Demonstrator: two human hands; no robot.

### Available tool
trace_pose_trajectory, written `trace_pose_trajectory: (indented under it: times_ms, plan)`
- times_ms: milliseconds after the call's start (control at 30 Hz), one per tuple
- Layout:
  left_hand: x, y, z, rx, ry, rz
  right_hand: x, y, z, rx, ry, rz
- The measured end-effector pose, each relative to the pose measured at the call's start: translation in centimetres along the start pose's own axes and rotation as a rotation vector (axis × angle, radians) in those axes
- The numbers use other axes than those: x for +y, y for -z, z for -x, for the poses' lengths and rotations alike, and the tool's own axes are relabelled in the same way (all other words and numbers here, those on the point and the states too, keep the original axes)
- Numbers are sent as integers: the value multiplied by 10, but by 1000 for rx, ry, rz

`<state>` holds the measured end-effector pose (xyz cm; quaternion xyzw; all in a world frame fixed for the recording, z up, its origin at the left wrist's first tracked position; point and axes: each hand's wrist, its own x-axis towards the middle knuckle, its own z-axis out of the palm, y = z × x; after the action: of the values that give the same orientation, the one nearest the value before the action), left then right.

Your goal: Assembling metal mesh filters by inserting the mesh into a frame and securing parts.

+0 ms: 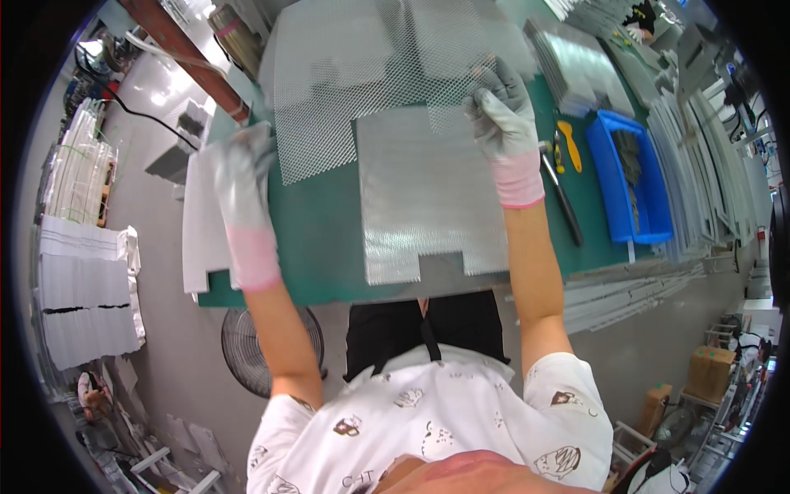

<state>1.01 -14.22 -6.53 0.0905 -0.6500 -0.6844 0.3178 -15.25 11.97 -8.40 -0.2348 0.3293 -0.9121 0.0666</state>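
My right hand (504,115), in a grey-white glove with a pink cuff, is closed at the right edge of an expanded metal mesh sheet (317,123) over the far part of the table. My left hand (243,177), gloved alike, is smeared by motion left of that sheet, above a white panel (204,222); its fingers cannot be made out. Between my arms lies a silvery filter panel (428,198) with a notch in its near edge. The mesh sheet partly overlaps its far end.
The green table (317,247) carries a hammer (564,202), a yellow scraper (569,146) and a blue bin (605,181) at right. Stacked panels (580,70) stand far right. A metal flask (234,37) and a brown post (193,62) are far left. Below is a floor fan (259,350).
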Motion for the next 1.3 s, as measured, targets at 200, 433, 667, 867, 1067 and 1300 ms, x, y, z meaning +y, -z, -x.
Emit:
trace_pose_trajectory:
  times_ms: [200,433,667,867,1067,1300]
  plan:
    - [-37,-36,5,-99,85,173,-36,15,68,122,-108,861]
    - [-28,-63,60,8,-141,-25,-69,70,97,346,-205,528]
    - [-53,-53,88,-151,118,-275,-63,60,122,291,-209,1013]
    - [-65,-51,105,-180,183,-526,-44,62,148,290,-319,1205]
    - [-74,-44,107,-182,236,-543,-40,67,153,212,-287,1348]
    - [-78,-43,109,-171,267,-590,-32,63,152,201,-292,1402]
